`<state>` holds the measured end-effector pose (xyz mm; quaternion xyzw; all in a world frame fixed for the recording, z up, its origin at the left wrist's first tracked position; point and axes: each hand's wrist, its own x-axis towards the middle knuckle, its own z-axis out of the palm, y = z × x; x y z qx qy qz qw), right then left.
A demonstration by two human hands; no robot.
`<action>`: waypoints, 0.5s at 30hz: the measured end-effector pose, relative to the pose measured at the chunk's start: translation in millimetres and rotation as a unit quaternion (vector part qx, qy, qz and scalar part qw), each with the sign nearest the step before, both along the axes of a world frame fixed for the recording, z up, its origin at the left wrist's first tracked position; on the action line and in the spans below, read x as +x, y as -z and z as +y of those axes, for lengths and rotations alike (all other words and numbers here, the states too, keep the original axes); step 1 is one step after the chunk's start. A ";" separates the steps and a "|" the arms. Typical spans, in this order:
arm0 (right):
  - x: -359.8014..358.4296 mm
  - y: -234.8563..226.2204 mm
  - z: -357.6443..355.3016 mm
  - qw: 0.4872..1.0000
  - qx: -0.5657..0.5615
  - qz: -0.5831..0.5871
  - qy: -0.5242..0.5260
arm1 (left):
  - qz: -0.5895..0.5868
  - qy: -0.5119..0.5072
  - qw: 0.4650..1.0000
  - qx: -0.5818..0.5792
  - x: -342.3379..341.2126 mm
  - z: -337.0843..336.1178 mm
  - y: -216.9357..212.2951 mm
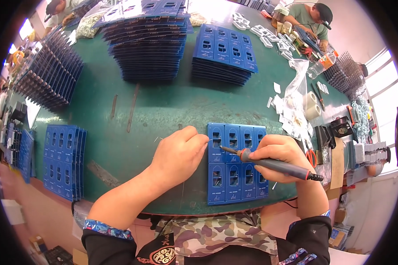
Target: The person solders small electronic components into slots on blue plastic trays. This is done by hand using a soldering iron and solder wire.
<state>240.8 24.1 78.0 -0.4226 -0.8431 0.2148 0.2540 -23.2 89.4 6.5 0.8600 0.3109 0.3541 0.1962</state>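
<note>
A blue circuit board panel (236, 176) of several small boards lies flat on the green table (159, 110) in front of me. My right hand (278, 157) grips a soldering iron (274, 164) like a pen, its tip over the panel's upper left board. My left hand (179, 152) rests beside the panel's left edge and pinches a thin solder wire (212, 140) that reaches toward the iron's tip.
Stacks of blue panels stand at the back middle (148, 44), back right (225, 55) and near left (64, 161). A slotted rack (48, 75) holds more at far left. Tape rolls (311, 106), white parts, red scissors (311, 157) and another person (307, 20) are on the right.
</note>
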 end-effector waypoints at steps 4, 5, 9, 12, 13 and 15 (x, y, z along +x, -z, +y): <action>-1.7 -2.5 0.9 1.000 0.005 -0.007 0.001 | 0.010 0.004 1.000 -0.005 -0.9 -0.1 -1.5; -2.0 -2.8 1.5 1.000 0.005 -0.007 0.000 | 0.010 0.002 1.000 -0.006 -1.2 -0.2 -1.2; -1.8 -4.4 3.2 1.000 -0.002 -0.003 -0.007 | 0.011 0.003 1.000 -0.007 -1.7 -0.1 -1.0; -2.1 -9.7 3.1 1.000 -0.003 -0.016 -0.001 | 0.011 0.005 1.000 -0.005 0.1 0.0 -1.6; -2.9 -11.2 4.0 1.000 -0.007 -0.022 0.006 | 0.013 0.004 1.000 -0.006 0.1 -0.2 -1.1; -4.5 -15.6 7.6 0.999 -0.007 -0.037 -0.003 | 0.003 0.004 1.000 0.002 0.7 0.6 -0.2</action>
